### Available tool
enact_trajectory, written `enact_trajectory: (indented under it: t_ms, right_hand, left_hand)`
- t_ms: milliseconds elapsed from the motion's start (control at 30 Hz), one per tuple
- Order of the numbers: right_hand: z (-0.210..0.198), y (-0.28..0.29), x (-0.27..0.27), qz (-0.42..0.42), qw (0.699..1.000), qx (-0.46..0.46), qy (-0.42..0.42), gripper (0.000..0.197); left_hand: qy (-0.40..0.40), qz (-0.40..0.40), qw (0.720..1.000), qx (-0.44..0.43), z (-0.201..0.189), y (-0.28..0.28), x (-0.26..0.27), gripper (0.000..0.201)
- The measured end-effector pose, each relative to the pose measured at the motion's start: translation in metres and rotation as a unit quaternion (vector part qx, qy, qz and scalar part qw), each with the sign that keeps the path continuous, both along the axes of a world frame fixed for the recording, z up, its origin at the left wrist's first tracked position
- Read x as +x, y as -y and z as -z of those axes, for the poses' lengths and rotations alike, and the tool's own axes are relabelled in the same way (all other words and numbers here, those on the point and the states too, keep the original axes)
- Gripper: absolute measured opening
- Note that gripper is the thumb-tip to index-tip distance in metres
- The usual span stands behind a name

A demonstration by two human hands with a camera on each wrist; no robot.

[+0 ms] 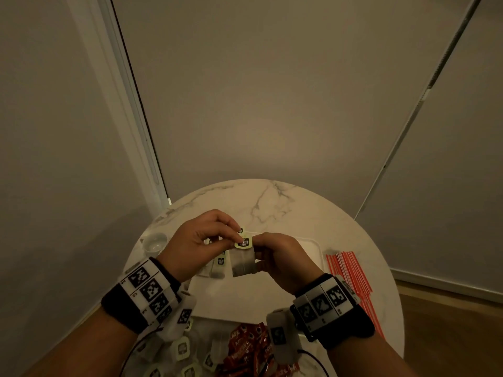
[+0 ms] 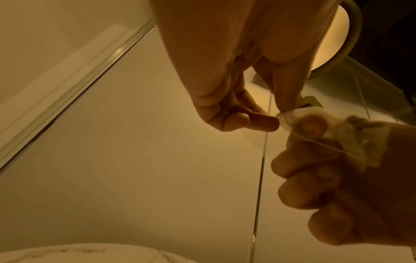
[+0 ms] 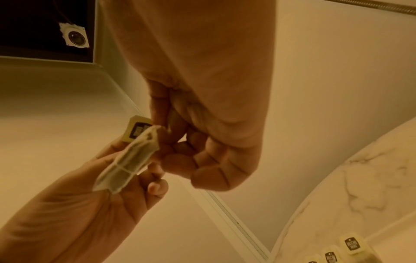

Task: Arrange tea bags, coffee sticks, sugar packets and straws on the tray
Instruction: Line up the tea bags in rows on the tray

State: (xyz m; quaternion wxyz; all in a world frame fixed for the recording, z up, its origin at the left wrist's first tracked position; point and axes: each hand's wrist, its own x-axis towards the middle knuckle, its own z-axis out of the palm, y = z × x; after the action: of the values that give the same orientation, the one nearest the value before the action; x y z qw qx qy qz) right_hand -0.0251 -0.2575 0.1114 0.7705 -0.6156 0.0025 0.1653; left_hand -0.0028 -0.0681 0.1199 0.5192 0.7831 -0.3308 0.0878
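While above tray [image 1: 313,244] | tea bag [image 1: 243,263] between left hand [image 1: 196,240] | right hand [image 1: 283,259]

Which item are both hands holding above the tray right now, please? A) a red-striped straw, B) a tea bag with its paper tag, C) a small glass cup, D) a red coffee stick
B: the right hand grips the tea bag by its pouch while the left hand pinches its tag; the straws and glass cup lie untouched on the table.
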Motion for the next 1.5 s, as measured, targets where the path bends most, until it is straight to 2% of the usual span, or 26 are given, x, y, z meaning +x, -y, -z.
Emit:
enact_trajectory:
  t_ms: [100,200,267,333,400,533,633,700,800,867,1167,1300,1500]
  right_hand:
    - [-0.002,0.0,-0.001,-0.015,1.0,0.022,-0.01,0.025]
    - [-0.003,-0.001,-0.002,-0.02,0.997,-0.056,0.039,0.031]
    - [-0.004,-0.002,-0.001,-0.02,0.993,-0.098,0.064,0.032]
    - [-0.005,-0.003,0.001,-0.01,0.989,-0.13,0.074,0.032]
    - [-0.006,-0.003,0.002,-0.003,0.981,-0.175,0.087,0.026]
    - [-0.003,-0.002,0.003,0.021,0.95,-0.282,0.135,0.012]
    - [-0.004,0.0,0.002,0.044,0.945,-0.281,0.16,0.002]
    - [-0.007,0.003,0.001,0.059,0.949,-0.261,0.164,0.002]
    - [-0.011,0.006,0.001,0.061,0.962,-0.22,0.148,0.005]
    - [-0.014,0.008,0.001,0.063,0.966,-0.208,0.14,0.006]
    - [-0.032,0.016,0.004,0.049,0.944,-0.283,0.164,0.017]
    - [-0.039,0.018,0.005,0.051,0.964,-0.23,0.125,0.021]
    - [-0.047,0.018,0.01,0.061,0.99,-0.123,0.043,0.021]
  left_hand:
    - [0.009,-0.008,1.0,-0.002,0.005,0.001,-0.001,0.01]
    - [0.003,-0.025,1.0,-0.014,0.009,0.004,-0.006,0.015]
    - [-0.116,-0.048,0.988,-0.094,0.009,0.01,-0.01,0.023]
    - [-0.256,-0.06,0.95,-0.169,0.01,0.016,-0.013,0.019]
    - [-0.318,-0.07,0.927,-0.187,0.012,0.021,-0.015,0.013]
    - [-0.288,-0.111,0.937,-0.163,0.018,0.026,-0.014,0.01]
    - [-0.262,-0.112,0.948,-0.141,0.021,0.027,-0.01,0.007]
    - [-0.257,-0.102,0.95,-0.142,0.02,0.028,-0.011,0.016]
    - [-0.255,-0.096,0.948,-0.163,0.017,0.032,-0.013,0.009]
    - [-0.252,-0.113,0.947,-0.165,0.016,0.034,-0.014,0.016]
    - [-0.269,-0.126,0.94,-0.17,0.013,0.035,-0.016,0.01]
    - [-0.276,-0.125,0.939,-0.162,0.014,0.034,-0.016,0.015]
    - [-0.216,-0.104,0.968,-0.079,0.014,0.037,-0.018,0.02]
